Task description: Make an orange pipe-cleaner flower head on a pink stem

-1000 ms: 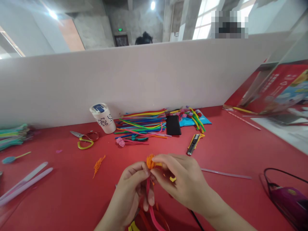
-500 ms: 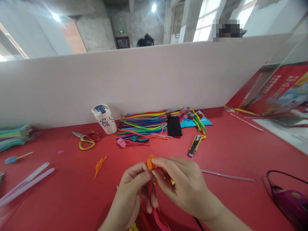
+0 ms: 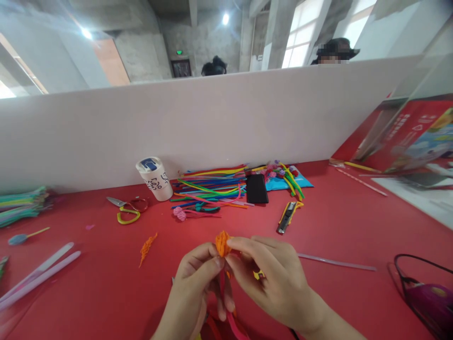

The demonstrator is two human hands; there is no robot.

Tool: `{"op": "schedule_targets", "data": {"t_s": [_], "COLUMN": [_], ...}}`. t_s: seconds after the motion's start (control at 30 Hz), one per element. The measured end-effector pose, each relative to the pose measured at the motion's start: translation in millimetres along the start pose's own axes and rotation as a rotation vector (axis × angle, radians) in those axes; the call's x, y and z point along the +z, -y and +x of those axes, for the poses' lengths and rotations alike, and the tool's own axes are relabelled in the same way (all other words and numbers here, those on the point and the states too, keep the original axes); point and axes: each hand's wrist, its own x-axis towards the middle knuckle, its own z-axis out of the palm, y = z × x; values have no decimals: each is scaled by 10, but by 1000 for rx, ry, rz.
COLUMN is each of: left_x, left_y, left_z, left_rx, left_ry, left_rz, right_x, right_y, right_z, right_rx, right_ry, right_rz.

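Observation:
An orange fuzzy bundle (image 3: 222, 242), perhaps a flower head of pipe cleaner, sits upright between my fingertips. My left hand (image 3: 198, 283) pinches its base, and a pink-red strip (image 3: 231, 325) runs down from there past my curled fingers. From the other side, my right hand (image 3: 271, 271) has its thumb and index finger closed on the bundle's right edge. Something yellow shows partly beneath my right palm; its shape is hidden. A separate twisted orange piece (image 3: 147, 249) lies on the table to the left.
On the red table (image 3: 106, 293) are scissors (image 3: 128, 209), a white cup (image 3: 155, 179), many coloured pipe cleaners (image 3: 212, 185), a black phone (image 3: 256, 188) and a utility knife (image 3: 286, 217). A purple corded device (image 3: 430, 300) lies right. A white partition (image 3: 226, 118) stands behind.
More of the orange bundle shows at my fingertips, and it looks a little wider. My right fingers have shifted slightly right. The whole view has tilted up slightly.

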Motion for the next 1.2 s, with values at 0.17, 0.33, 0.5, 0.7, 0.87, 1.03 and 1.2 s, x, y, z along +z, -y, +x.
{"op": "schedule_targets", "data": {"t_s": [0.17, 0.33, 0.5, 0.7, 0.87, 1.03, 1.2], "left_x": [-9, 12, 16, 16, -23, -98, -232], "left_y": [21, 27, 20, 2, 16, 43, 52], "left_z": [-4, -11, -2, -19, -60, -34, 51], "left_rx": [19, 38, 248, 641, 673, 805, 1099], "left_ry": [-5, -16, -36, -185, -180, -128, 123], "left_rz": [17, 47, 185, 454, 540, 614, 800], "right_x": [31, 34, -49, -123, -94, -70, -45], "right_y": [8, -3, 23, 29, 20, 32, 30], "right_z": [-5, -34, -27, -8, -6, -2, 12], "right_rx": [-29, -45, -102, -177, -251, -271, -313], "right_ry": [-6, -6, -45, -96, -27, -14, -61], "right_rz": [-25, -41, -33, -28, 2, -16, -20]}}
